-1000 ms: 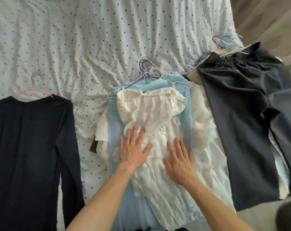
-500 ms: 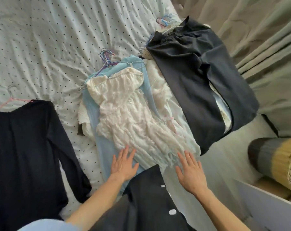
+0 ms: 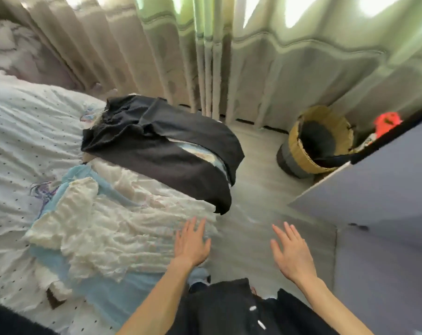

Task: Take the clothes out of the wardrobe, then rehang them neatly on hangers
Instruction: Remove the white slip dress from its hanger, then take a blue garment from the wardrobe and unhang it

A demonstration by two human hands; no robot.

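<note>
- Head cam, starting with the clothes: they're all laid out on the bed. Your cream dress (image 3: pixel 103 228) lies flat on top of a light blue garment (image 3: pixel 123 293). A bunch of purple and blue hanger hooks (image 3: pixel 39 189) pokes out at the top end.
- Just beyond that pile, the dark trousers (image 3: pixel 161 146) are spread over some paler clothes, with one end drooping off the bed's edge.
- Another black garment (image 3: pixel 6 320) shows in the bottom left corner, mostly cut off.
- Your left hand (image 3: pixel 192 245) is flat with fingers straight and spread, holding nothing, right at the dress hem. Can't tell if it's touching the fabric.
- Your right hand (image 3: pixel 292 252) is the same, spread and holding nothing. It's out over the pale floor (image 3: pixel 253 189), well apart from the left.
- Everything lies on a white dotted sheet (image 3: pixel 16 131).
- Further out there are beige curtains (image 3: pixel 156 56) along the back and a woven basket (image 3: pixel 319 141) on the floor. An orange thing (image 3: pixel 386 122) sits beside the basket, and a grey panel (image 3: pixel 374 184) is on your right.
- The whole shot is motion-blurred, so any tags are unreadable.
</note>
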